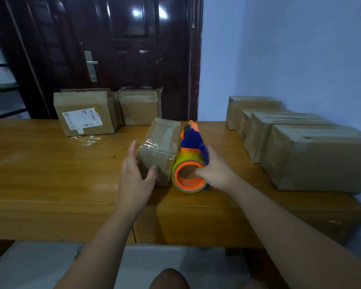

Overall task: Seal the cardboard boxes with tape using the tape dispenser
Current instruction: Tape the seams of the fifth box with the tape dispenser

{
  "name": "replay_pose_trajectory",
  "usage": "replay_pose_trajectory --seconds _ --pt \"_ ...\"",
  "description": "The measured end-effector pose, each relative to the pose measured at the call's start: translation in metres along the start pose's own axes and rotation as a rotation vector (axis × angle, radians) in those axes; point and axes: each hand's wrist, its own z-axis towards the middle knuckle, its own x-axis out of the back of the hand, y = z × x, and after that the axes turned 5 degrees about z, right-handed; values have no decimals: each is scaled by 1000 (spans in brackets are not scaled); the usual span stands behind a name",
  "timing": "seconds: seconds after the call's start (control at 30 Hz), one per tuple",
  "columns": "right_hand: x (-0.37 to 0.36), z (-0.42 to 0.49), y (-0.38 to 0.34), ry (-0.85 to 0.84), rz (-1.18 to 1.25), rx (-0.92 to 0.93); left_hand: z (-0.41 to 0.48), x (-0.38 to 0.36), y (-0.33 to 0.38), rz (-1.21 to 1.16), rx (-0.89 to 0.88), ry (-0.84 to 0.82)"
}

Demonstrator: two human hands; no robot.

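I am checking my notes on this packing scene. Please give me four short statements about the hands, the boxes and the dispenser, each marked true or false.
1. The right hand holds the dispenser. True.
2. The left hand holds scissors. False: it touches the small box beside the dispenser.
3. The small box has clear tape on it. True.
4. All boxes are stacked in one pile. False: a row of boxes stands at the right on the table, and others stand apart.

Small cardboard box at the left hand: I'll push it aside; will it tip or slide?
Probably slides easily: small cardboard box sits flat on smooth wooden table. Likely light and stiff; its glossy tape may feel slippery.
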Motion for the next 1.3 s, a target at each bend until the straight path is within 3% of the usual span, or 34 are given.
replay_pose_trajectory --seconds 0.13,0.23,0.3,0.4,0.57,0.73,0.87,1.0,1.2,1.3 --pt "1 3 -9 -33 -21 54 6 8 -1 -1 -2 -7" --pt "4 4 -15 -57 -85 103 15 17 4 362 -62 -16" --pt "7 3 -18 -73 -113 137 19 21 7 702 -295 32" --pt "12 5 -21 -87 -155 175 27 22 10 906 -580 -47" --pt "32 4 -24 -100 -81 225 32 24 10 845 -606 -66" --pt "46 -6 -36 -127 92 399 30 24 10 805 -613 -43" --pt "48 -10 -34 -100 -50 434 33 24 6 882 -605 -69" --pt "58 -6 -16 -85 -446 439 32 26 11 900 -594 -95" --pt "73 -9 -16 -62 -33 416 32 29 14 903 -662 -118" --pt "79 -11 -14 -68 -216 386 33 29 11 904 -667 -115"
